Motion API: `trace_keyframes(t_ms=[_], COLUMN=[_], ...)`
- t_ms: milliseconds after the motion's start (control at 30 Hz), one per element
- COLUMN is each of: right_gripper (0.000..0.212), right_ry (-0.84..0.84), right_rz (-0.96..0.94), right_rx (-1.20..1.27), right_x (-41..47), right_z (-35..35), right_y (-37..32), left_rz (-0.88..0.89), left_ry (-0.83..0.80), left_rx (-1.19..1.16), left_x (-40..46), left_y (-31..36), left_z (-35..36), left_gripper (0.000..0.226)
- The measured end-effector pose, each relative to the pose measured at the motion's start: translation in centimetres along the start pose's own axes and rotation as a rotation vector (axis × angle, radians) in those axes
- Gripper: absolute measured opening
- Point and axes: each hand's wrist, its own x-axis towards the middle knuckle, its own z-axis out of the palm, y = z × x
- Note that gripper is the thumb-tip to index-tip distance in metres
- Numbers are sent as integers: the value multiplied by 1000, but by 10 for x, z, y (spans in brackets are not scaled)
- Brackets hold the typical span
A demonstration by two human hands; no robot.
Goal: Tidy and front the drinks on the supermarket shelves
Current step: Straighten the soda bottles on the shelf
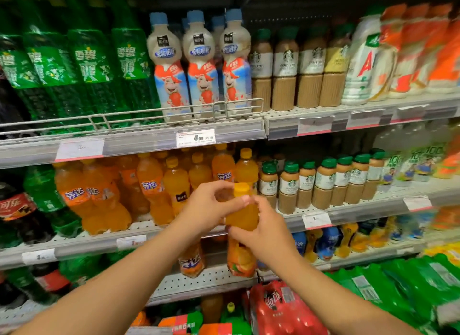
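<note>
Both hands held one orange juice bottle [242, 216] in front of the middle shelf [104, 245]: left hand [211, 206] fingers curled at neck, right hand [261, 231] wrapped round body. Risk: pushing it back in w/ tilt could topple the crowded orange soda bottles [154, 185] behind, or clip the coffee bottles [288, 185] beside.

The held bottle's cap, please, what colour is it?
Yellow; the cap shows best in the head view.
</note>
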Motion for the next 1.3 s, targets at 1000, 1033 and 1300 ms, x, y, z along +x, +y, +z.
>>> trace_keyframes(t_ms=[1000, 1033, 1300], right_gripper=[66, 66, 86], right_ry=[-9, -11, -54], right_rz=[56, 54, 27], right_rx=[93, 91, 41], right_x=[7, 6, 7], right_z=[-67, -65, -58], right_y=[66, 65, 47], left_rz=[-112, -103, 5], left_ry=[495, 494, 473], left_rx=[411, 404, 280], left_x=[87, 85, 53], left_y=[-10, -12, -19], left_z=[7, 6, 7], left_gripper=[40, 42, 24])
